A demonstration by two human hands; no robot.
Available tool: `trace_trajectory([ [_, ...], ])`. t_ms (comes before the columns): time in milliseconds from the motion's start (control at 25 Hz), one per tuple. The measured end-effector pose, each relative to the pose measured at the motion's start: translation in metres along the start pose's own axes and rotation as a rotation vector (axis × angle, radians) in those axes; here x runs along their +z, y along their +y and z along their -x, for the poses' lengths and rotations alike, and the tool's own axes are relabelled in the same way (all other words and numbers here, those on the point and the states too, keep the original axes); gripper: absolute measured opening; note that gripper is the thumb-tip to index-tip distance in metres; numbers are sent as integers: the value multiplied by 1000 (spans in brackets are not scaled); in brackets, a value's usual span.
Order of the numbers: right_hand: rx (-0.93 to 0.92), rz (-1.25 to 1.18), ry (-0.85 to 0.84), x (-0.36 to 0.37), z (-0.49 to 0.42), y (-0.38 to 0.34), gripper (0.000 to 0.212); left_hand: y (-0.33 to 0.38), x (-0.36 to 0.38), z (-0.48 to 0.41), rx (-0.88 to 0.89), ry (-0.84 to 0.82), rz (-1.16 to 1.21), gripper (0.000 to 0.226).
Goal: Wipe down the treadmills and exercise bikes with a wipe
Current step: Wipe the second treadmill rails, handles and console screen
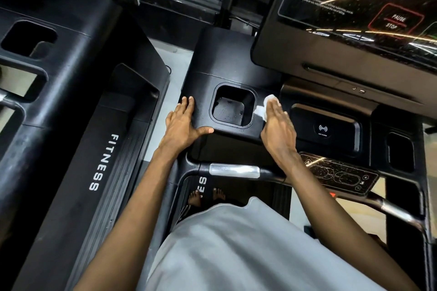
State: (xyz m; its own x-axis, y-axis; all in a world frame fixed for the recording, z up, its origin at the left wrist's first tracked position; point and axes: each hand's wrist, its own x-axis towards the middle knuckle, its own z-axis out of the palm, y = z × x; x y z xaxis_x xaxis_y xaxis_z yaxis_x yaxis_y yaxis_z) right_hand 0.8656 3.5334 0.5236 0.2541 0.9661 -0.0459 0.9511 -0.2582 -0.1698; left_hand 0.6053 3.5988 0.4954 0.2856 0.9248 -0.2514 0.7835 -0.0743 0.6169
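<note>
head view. the person stands on a treadmill belt, bare feet showing in the lower centre above a grey shirt. the black treadmill console fills the centre of the frame, with a square cup holder recessed in its top. the left hand lies flat on the console's left edge, fingers straight and thumb spread along the front lip, holding nothing. the right hand, fingers straight and together, presses a white wipe onto the console just right of the cup holder; the wipe shows crumpled beyond the fingertips. right of that hand is a tray with a wireless-charging mark. a glossy display panel occupies the upper right. a silver handlebar grip crosses below the hands. a second treadmill, marked "fitness", fills the left of the frame.
</note>
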Motion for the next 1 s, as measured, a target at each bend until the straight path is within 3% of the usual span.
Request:
trace_trajectory([
  [80,103,21,-62,-6,-3,-4,77,1,1,1,7,-8,0,117],
  [160,111,54,-85,-1,11,-17,71,0,2,0,9,-10,10,117],
  [280,-62,-63,-33,5,36,-24,54,-6,2,-1,11,-4,42,116],
  [440,-243,-241,6,-1,1,-40,34,-15,7,1,21,23,108,115],
  [640,-113,-155,-68,15,-68,-91,27,-18,10,-1,14,30,95,113],
  [800,-84,-121,-271,27,-79,-103,15,-20,10,-1,19,30,107,111],
  [1000,-380,42,-609,3,-84,-81,24,-21,10,2,33,43,114,110],
])
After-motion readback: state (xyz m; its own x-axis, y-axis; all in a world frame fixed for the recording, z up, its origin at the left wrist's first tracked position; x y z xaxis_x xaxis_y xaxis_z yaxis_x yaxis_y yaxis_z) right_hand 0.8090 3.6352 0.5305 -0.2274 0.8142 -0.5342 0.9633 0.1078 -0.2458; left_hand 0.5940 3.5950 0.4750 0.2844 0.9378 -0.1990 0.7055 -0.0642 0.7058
